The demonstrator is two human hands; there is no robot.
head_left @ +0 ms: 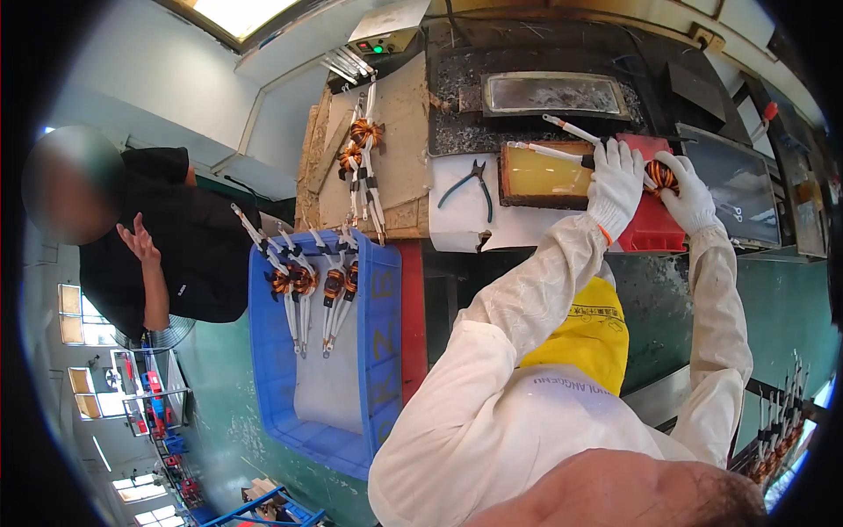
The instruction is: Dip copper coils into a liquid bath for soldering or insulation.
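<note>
Well left of both grips, a blue crate (384, 338) holds copper coils (306, 279) with pale leads. Nearer, teal-handled pliers (478, 172) lie left of the left grip, and a yellow-filled tray (544, 201) sits just beside it. The gloved left grip (616, 184) grasps white leads (549, 152) reaching leftward over the tray. Between the grips, above a red block (647, 227), is the copper-wound coil (660, 178), grasped by the gloved right grip (690, 195). A grey panel (733, 189) lies just right of that grip.

Brightly lit; glare from framed bright panel (241, 12), 11 o'clock; windows (142, 488) overexposed, 8 o'clock; black fisheye rim, edges bowed; co-worker's head (72, 184) blurred, 9 o'clock.
</note>
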